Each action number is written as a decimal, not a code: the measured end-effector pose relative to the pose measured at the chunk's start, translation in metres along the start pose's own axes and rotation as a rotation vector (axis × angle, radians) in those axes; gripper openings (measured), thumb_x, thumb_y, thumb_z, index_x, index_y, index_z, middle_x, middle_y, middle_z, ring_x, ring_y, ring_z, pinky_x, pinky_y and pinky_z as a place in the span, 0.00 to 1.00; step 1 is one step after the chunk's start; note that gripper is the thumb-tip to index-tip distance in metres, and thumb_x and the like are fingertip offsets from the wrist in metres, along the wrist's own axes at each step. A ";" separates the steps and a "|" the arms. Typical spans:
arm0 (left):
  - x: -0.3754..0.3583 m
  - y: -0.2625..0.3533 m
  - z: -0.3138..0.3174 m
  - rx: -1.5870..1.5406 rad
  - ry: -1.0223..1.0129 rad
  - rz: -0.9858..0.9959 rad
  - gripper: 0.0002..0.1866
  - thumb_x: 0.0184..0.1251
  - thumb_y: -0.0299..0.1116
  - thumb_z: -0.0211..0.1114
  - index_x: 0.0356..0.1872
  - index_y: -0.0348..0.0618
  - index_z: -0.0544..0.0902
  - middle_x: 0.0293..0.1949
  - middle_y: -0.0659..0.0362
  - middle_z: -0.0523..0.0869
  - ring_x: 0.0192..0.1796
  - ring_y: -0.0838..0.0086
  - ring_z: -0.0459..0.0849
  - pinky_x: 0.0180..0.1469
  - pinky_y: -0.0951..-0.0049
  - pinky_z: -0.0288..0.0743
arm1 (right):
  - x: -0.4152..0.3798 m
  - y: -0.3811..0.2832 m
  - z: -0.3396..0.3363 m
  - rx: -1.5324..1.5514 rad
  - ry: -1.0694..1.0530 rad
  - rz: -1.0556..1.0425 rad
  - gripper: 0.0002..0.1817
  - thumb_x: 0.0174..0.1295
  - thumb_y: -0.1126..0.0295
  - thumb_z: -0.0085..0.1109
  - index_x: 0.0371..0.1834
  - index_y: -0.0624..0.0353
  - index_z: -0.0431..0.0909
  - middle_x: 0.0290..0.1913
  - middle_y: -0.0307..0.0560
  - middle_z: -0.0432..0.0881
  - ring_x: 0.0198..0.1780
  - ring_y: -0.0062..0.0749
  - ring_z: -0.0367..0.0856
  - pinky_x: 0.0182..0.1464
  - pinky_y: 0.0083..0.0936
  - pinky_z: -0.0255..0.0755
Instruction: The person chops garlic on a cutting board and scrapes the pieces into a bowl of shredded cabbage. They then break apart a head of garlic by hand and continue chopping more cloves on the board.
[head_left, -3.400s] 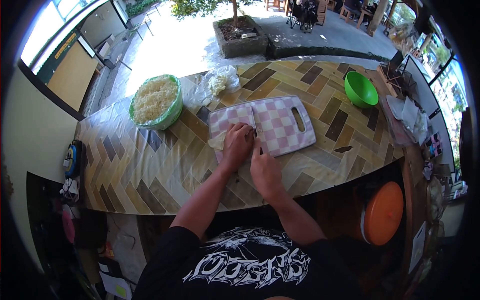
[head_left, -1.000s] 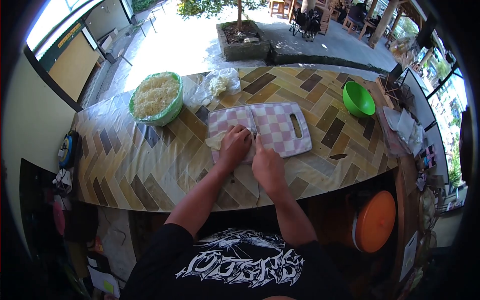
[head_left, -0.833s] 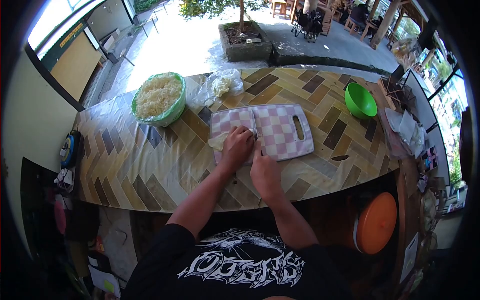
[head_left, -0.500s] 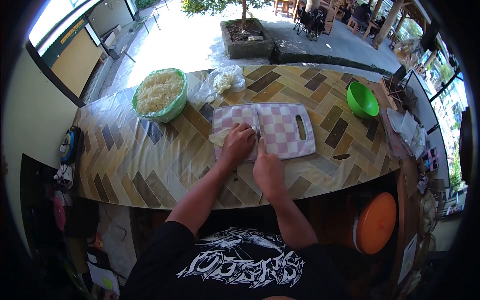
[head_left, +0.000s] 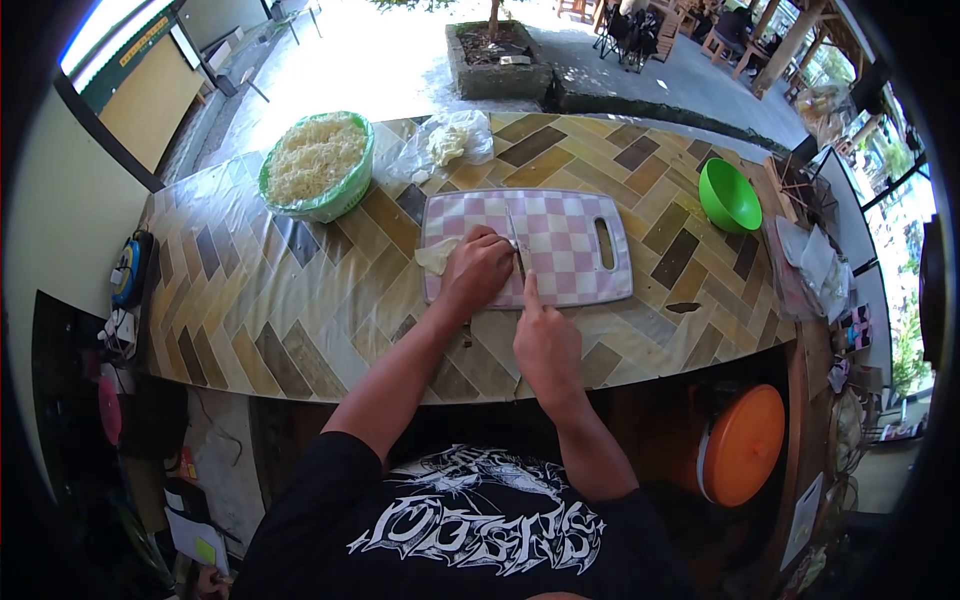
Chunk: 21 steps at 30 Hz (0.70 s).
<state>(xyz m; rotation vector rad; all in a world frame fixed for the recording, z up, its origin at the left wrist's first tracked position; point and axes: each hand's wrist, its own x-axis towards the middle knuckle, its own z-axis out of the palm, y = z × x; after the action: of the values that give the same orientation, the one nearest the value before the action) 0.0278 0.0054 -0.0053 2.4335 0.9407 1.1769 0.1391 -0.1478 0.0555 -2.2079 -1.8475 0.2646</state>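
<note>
A pink-and-white checkered cutting board [head_left: 575,240] lies on the table. My right hand [head_left: 546,345] grips a knife [head_left: 520,262], its index finger stretched along the top of the blade. The knife points away from me across the board. Just left of the blade, my left hand [head_left: 478,272] presses a pale, leaf-like piece of food [head_left: 434,256] onto the board with bent fingers. Part of that piece sticks out left of the hand, over the board's edge. The rest is hidden under my fingers.
A green basket [head_left: 345,197] heaped with pale, thin strands stands at the back left. Beside it lies a clear plastic bag [head_left: 460,135] with pale pieces. A green bowl [head_left: 729,195] stands at the right, near plastic bags [head_left: 822,262]. Below the tabletop is an orange lid [head_left: 745,445].
My right hand has drawn back slightly toward me and to the right with the knife. My left hand keeps its hold on the pale piece. The whole view has shifted slightly.
</note>
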 end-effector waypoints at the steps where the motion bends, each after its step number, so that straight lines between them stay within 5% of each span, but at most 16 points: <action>1: 0.000 0.002 -0.001 -0.013 -0.006 -0.027 0.06 0.63 0.27 0.73 0.39 0.40 0.92 0.43 0.54 0.94 0.53 0.55 0.89 0.56 0.56 0.85 | -0.001 0.002 0.005 -0.016 0.011 -0.010 0.38 0.69 0.74 0.57 0.85 0.65 0.64 0.36 0.61 0.90 0.37 0.58 0.93 0.40 0.49 0.87; 21: -0.003 0.003 -0.004 -0.091 0.018 -0.099 0.09 0.61 0.27 0.75 0.42 0.38 0.92 0.46 0.52 0.92 0.50 0.52 0.90 0.56 0.56 0.84 | 0.034 -0.004 0.001 -0.108 0.000 -0.039 0.34 0.73 0.73 0.55 0.81 0.75 0.64 0.35 0.62 0.91 0.37 0.55 0.94 0.40 0.46 0.89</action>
<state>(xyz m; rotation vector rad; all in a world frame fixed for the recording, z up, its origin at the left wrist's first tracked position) 0.0248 0.0010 -0.0035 2.2819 0.9793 1.1820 0.1411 -0.1136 0.0565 -2.2386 -1.9458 0.1607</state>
